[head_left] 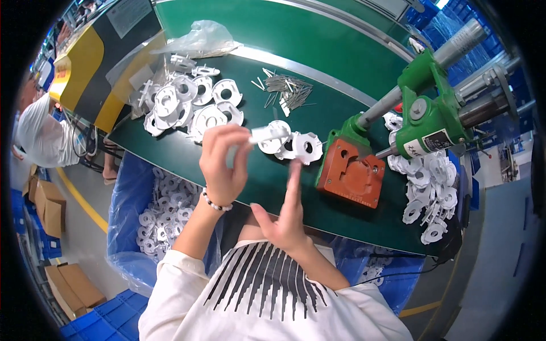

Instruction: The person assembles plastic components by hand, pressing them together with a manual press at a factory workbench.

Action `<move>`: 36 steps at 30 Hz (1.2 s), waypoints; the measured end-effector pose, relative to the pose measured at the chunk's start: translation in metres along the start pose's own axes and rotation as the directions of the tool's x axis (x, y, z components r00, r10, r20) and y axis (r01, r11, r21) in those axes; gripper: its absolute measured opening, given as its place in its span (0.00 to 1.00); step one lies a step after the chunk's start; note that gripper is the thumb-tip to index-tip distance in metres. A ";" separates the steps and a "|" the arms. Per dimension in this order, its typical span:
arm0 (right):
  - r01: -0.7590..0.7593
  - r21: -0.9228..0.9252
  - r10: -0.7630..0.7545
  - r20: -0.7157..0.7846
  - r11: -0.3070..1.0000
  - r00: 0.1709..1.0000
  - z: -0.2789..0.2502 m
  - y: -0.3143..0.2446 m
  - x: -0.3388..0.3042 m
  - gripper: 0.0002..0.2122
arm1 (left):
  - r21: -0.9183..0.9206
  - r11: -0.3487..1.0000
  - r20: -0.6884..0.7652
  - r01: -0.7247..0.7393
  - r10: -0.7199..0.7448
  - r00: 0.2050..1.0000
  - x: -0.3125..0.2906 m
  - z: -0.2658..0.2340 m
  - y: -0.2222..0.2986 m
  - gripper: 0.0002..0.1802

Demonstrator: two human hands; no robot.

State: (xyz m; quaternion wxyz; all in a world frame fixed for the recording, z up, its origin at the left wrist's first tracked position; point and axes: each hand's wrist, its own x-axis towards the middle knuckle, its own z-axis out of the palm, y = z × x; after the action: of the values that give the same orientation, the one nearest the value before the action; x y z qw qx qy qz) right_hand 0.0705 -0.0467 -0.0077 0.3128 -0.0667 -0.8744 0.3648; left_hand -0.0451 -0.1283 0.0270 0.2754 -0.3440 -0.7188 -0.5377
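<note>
My left hand (pixel 223 165), with a beaded bracelet at the wrist, pinches a white plastic part (pixel 266 134) between thumb and fingers above the table. The part is seen nearly edge-on and slightly blurred. My right hand (pixel 287 221) has its fingers stretched out and the thumb apart, with nothing visible in it. Its blurred fingertips come close to a white ring-shaped part (pixel 309 149); whether they touch cannot be told. Another white round part (pixel 277 129) lies just beyond the held one. To the right stands a green press (pixel 421 108) with an orange-brown fixture block (pixel 354 173) at its base.
White parts pile up at the table's left (pixel 193 102) and right (pixel 424 193). Thin metal pins (pixel 289 91) lie at the back beside a clear plastic bag (pixel 202 38). A lined blue bin (pixel 128 210) of white parts stands below the near left edge. Another person (pixel 48 131) sits at far left.
</note>
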 end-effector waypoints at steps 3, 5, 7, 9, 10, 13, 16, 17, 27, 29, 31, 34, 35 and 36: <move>-0.415 0.908 0.121 0.407 0.059 0.906 -0.029 -0.011 0.014 0.34 | 0.049 0.923 0.115 -0.381 0.374 0.920 -0.008 -0.016 0.020 0.10; -0.360 0.931 0.141 0.348 0.064 0.927 -0.047 -0.028 0.027 0.29 | 0.028 0.884 0.155 -0.466 0.457 0.876 -0.014 -0.022 0.028 0.13; -0.394 0.898 0.133 0.374 0.195 0.918 -0.059 -0.032 0.032 0.24 | 0.011 0.873 0.154 -0.488 0.481 0.863 -0.013 -0.027 0.035 0.12; -0.405 0.882 0.157 0.376 0.242 0.913 -0.064 -0.039 0.031 0.25 | -0.001 0.872 0.137 -0.489 0.485 0.864 -0.009 -0.029 0.039 0.11; -0.413 0.864 0.178 0.375 0.287 0.910 -0.064 -0.040 0.029 0.25 | -0.049 0.880 0.124 -0.473 0.475 0.871 -0.007 -0.030 0.041 0.12; -0.428 0.871 0.142 0.405 0.242 0.903 -0.064 -0.037 0.028 0.26 | -0.180 0.912 0.042 -0.369 0.382 0.923 -0.008 -0.029 0.046 0.17; -0.440 0.892 0.101 0.431 0.106 0.897 -0.063 -0.038 0.031 0.24 | -0.244 0.944 -0.030 -0.222 0.222 0.975 -0.008 -0.033 0.050 0.26; -0.429 0.902 0.103 0.424 0.038 0.900 -0.063 -0.038 0.032 0.23 | -0.214 0.956 0.053 -0.200 0.216 0.975 -0.005 -0.034 0.050 0.24; 0.140 0.387 -0.119 -0.078 0.911 0.990 -0.072 -0.034 0.032 0.08 | -0.468 0.762 0.195 0.448 -0.406 0.893 -0.015 -0.035 0.055 0.03; 0.054 0.444 0.016 -0.152 0.894 0.988 -0.069 -0.037 0.036 0.11 | -0.528 0.693 0.262 0.491 -0.417 0.870 -0.011 -0.037 0.060 0.04; -0.133 0.580 0.188 -0.034 0.803 0.982 -0.063 -0.035 0.046 0.17 | -0.534 0.690 0.265 0.489 -0.413 0.871 -0.013 -0.037 0.064 0.04; -0.321 0.763 0.238 0.223 0.561 0.945 -0.066 -0.031 0.046 0.14 | -0.519 0.742 0.234 0.424 -0.354 0.906 -0.017 -0.034 0.060 0.05; -0.322 0.763 0.238 0.224 0.561 0.945 -0.066 -0.030 0.046 0.14 | -0.473 0.821 0.198 0.321 -0.256 0.946 -0.017 -0.035 0.060 0.05; -0.285 0.786 0.204 0.205 0.549 0.957 -0.067 -0.030 0.046 0.13 | -0.420 0.883 0.168 0.210 -0.152 0.974 -0.017 -0.036 0.060 0.05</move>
State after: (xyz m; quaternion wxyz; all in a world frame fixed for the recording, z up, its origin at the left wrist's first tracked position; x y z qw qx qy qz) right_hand 0.0771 -0.0126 0.0710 0.2153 -0.0219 -0.6075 0.7643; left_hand 0.0140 -0.1553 0.0587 0.0927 -0.3626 -0.6258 -0.6844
